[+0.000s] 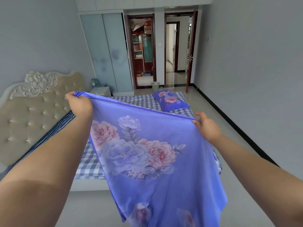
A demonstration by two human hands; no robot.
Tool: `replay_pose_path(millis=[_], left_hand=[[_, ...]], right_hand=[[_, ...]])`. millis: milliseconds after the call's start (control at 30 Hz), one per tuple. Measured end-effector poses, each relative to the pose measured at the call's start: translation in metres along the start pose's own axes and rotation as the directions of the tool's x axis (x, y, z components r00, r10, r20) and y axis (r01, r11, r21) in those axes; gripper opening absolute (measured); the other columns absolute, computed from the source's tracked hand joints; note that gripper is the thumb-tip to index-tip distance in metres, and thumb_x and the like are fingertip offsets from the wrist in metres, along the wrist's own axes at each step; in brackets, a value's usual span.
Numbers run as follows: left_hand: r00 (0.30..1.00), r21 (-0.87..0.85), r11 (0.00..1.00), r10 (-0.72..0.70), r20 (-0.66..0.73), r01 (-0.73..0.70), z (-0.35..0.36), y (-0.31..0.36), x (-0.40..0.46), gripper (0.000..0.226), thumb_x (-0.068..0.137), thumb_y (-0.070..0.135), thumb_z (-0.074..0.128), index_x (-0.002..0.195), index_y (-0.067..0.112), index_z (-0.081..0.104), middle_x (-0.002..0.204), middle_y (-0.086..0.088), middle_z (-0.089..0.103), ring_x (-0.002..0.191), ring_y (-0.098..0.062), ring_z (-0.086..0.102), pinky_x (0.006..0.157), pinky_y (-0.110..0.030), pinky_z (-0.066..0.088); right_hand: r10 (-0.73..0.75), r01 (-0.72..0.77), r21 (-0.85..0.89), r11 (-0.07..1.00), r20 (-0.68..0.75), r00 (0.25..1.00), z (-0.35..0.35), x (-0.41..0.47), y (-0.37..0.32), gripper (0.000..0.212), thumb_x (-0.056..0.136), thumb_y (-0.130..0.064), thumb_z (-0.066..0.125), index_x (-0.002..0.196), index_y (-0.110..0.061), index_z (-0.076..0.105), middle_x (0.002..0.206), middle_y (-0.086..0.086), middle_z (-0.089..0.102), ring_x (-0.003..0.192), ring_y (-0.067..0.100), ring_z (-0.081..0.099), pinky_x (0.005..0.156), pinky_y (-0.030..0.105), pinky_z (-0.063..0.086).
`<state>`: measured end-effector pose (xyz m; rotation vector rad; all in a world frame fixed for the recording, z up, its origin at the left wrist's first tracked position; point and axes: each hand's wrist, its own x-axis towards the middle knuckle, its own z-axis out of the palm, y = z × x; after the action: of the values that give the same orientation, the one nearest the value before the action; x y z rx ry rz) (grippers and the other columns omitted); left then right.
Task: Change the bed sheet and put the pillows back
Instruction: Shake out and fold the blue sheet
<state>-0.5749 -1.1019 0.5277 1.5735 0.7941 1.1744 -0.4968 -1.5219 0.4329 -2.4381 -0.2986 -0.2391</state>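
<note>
floral sheet is held stretched above checked bed, its top edge pinched by left hand and right hand.

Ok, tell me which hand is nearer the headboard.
Left. The left hand grips the sheet just in front of the headboard; the right hand holds the other corner, out toward the floor side.

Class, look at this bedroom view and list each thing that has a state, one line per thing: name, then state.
Floral sheet: held up by its top edge, hanging, not yet on the bed.
Left hand: gripping one corner.
Right hand: gripping the other corner.
Mattress: covered only by a checked pad.
Floral pillow: lying on the mattress's far end.
Bedroom door: open.
Wardrobe sliding doors: shut.
</note>
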Motion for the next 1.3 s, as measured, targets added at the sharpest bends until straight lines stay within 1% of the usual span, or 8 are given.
replay_pose_path(millis=[100,300,433,533,733,833,1100,1300], left_hand=[[1.000,0.131,0.991,-0.012,0.015,0.010,-0.003,0.003,-0.004,0.037,0.094,0.009,0.032,0.129,-0.001,0.039,0.130,-0.022,0.052,0.119,-0.034,0.050,0.094,-0.034,0.037],[0.928,0.351,0.909,0.091,0.362,-0.226,0.019,0.044,-0.041,0.034,0.098,0.020,0.034,0.127,0.006,0.045,0.129,-0.022,0.054,0.120,-0.035,0.050,0.096,-0.036,0.037],[0.462,0.017,0.818,0.308,0.832,-0.575,0.051,0.080,-0.120,0.037,0.093,0.051,0.047,0.110,0.019,0.057,0.110,-0.003,0.061,0.106,-0.020,0.056,0.085,-0.027,0.037],[0.121,-0.168,0.839,0.267,0.956,-0.517,0.053,0.085,-0.146,0.053,0.073,0.063,0.056,0.095,0.015,0.060,0.092,0.005,0.061,0.087,-0.010,0.055,0.082,-0.028,0.042],[-0.026,-0.134,0.793,0.147,0.989,-0.595,0.057,0.078,-0.142,0.041,0.091,0.031,0.062,0.085,-0.010,0.059,0.075,-0.008,0.053,0.069,-0.011,0.044,0.067,-0.026,0.035],[0.074,-0.081,0.699,0.189,0.979,-0.710,0.059,0.075,-0.136,0.037,0.093,0.024,0.060,0.062,0.007,0.047,0.059,0.001,0.043,0.056,-0.005,0.039,0.056,-0.019,0.032],[0.722,0.225,0.881,0.170,0.671,-0.416,0.054,0.047,-0.084,0.030,0.096,0.031,0.052,0.101,0.004,0.063,0.096,-0.014,0.061,0.091,-0.028,0.054,0.075,-0.029,0.036],[0.892,0.168,0.975,0.058,0.448,-0.148,0.053,0.014,-0.073,0.038,0.097,0.028,0.049,0.063,0.016,0.036,0.062,0.001,0.039,0.073,-0.021,0.038,0.062,-0.026,0.024]], right_hand=[[0.077,-0.076,-0.048,0.996,0.022,0.997,-0.012,0.005,-0.010,0.033,0.099,-0.032,0.044,0.071,-0.015,0.045,0.069,0.006,0.051,0.077,0.031,0.054,0.057,0.032,0.031],[-0.085,0.077,0.181,0.980,0.034,0.996,-0.026,0.008,-0.092,0.046,0.098,-0.018,0.047,0.056,-0.017,0.028,0.056,-0.001,0.030,0.059,0.019,0.030,0.046,0.022,0.022],[-0.232,0.176,0.297,0.939,0.167,0.958,-0.025,0.008,-0.148,0.040,0.096,-0.022,0.053,0.059,-0.014,0.044,0.058,-0.001,0.037,0.049,0.005,0.031,0.047,0.021,0.024],[-0.286,0.175,0.435,0.884,0.206,0.936,-0.029,0.006,-0.155,0.024,0.093,-0.022,0.059,0.077,-0.006,0.065,0.070,0.006,0.051,0.065,0.010,0.041,0.059,0.024,0.032],[-0.258,0.148,0.369,0.918,0.272,0.927,-0.029,-0.002,-0.137,0.034,0.094,-0.042,0.053,0.072,-0.016,0.057,0.069,-0.001,0.054,0.058,0.006,0.045,0.057,0.022,0.037],[-0.152,0.018,0.284,0.959,0.459,0.875,-0.027,-0.013,-0.118,0.071,0.078,-0.078,0.042,0.113,-0.020,0.065,0.116,-0.003,0.065,0.106,0.012,0.060,0.097,0.032,0.046],[-0.015,-0.040,0.051,0.998,0.780,0.626,-0.017,-0.059,-0.053,0.026,0.078,-0.045,0.074,0.071,-0.022,0.063,0.054,-0.020,0.057,0.053,-0.004,0.053,0.061,0.013,0.037],[-0.004,0.159,-0.296,0.942,0.462,0.887,0.006,-0.039,0.003,0.035,0.081,-0.048,0.065,0.094,-0.017,0.057,0.119,0.003,0.061,0.107,0.022,0.060,0.081,0.031,0.047]])
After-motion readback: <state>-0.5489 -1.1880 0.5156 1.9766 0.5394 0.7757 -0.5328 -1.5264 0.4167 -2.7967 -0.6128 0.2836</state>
